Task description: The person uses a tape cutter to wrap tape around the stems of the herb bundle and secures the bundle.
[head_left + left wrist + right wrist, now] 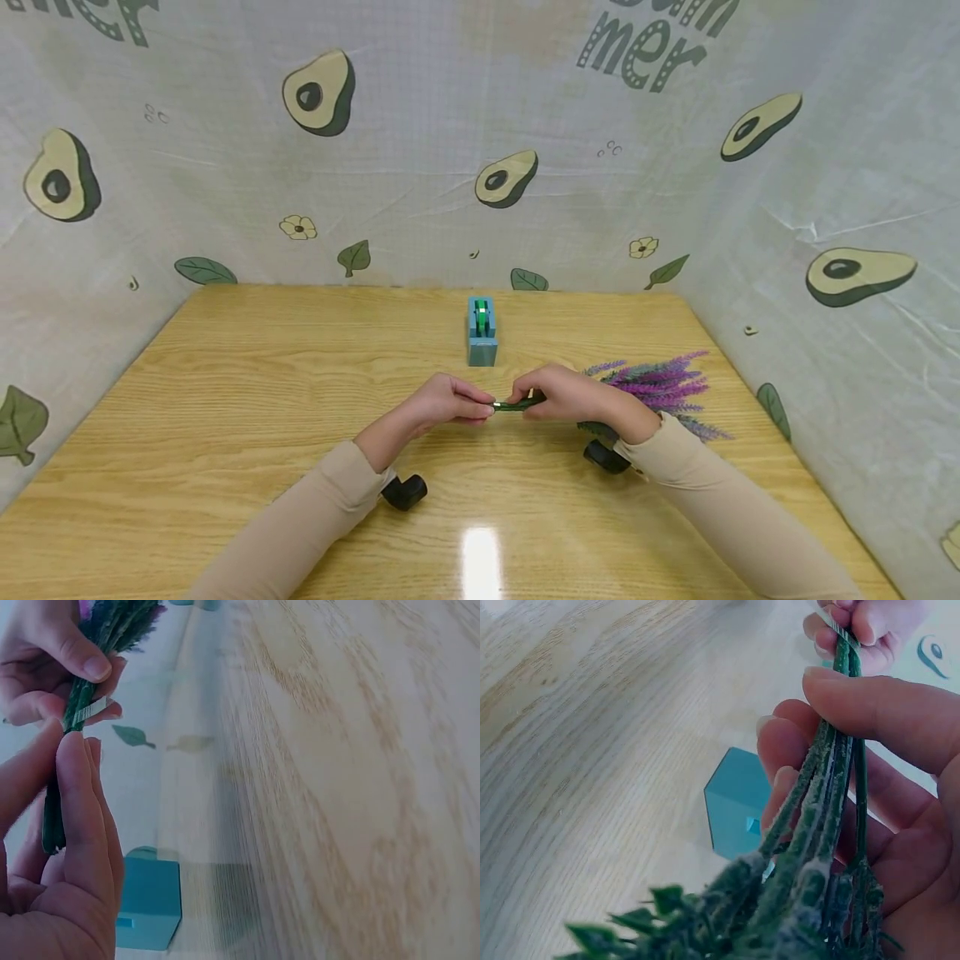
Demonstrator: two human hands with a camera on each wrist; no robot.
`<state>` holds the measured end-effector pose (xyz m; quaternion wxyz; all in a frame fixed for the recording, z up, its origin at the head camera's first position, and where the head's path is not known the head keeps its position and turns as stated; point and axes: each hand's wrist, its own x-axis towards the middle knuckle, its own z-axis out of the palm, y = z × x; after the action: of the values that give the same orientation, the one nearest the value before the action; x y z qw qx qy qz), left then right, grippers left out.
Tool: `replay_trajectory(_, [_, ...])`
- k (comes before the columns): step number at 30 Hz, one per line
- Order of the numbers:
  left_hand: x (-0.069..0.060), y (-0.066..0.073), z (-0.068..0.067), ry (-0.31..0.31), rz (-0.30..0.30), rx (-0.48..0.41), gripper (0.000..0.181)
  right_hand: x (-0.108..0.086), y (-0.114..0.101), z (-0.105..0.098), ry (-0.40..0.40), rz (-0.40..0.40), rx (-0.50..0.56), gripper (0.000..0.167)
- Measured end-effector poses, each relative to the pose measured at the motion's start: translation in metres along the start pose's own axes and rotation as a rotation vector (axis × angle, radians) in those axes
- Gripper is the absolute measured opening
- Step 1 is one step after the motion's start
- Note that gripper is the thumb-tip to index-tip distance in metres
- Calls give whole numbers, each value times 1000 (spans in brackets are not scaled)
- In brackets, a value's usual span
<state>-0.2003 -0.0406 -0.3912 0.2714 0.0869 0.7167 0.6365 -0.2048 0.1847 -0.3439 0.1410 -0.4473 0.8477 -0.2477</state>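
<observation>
A bunch of lavender-like flowers [660, 387] with purple heads lies sideways over the table, its heads to the right. My right hand [561, 393] holds the green stems [832, 776] between thumb and fingers. At the stem ends, my left hand [447, 402] pinches the bunch with thumb and fingertips. A narrow, shiny strip of tape [93, 709] is on the stems between the two hands, with one end sticking out to the side. How far it wraps round is hidden. Behind the hands stands a blue tape dispenser [482, 353] with a green roll [482, 315].
The wooden table [262, 375] reaches back to a pale cloth [420, 167] printed with avocados and leaves, which also hangs at both sides. A black wrist camera [405, 492] sits under the left forearm, another [606, 457] under the right.
</observation>
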Motion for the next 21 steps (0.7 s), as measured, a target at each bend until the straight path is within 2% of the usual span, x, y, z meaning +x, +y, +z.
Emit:
replay_trajectory(12, [3, 0, 6, 113, -35, 5, 22, 0, -3, 1, 17, 1, -52, 19])
replay_trajectory(17, [4, -2, 6, 95, -37, 43, 23, -1, -2, 1, 29, -3, -54, 20])
replay_trajectory(21, [3, -4, 6, 36, -48, 30, 23, -2, 1, 2, 43, -13, -45, 20])
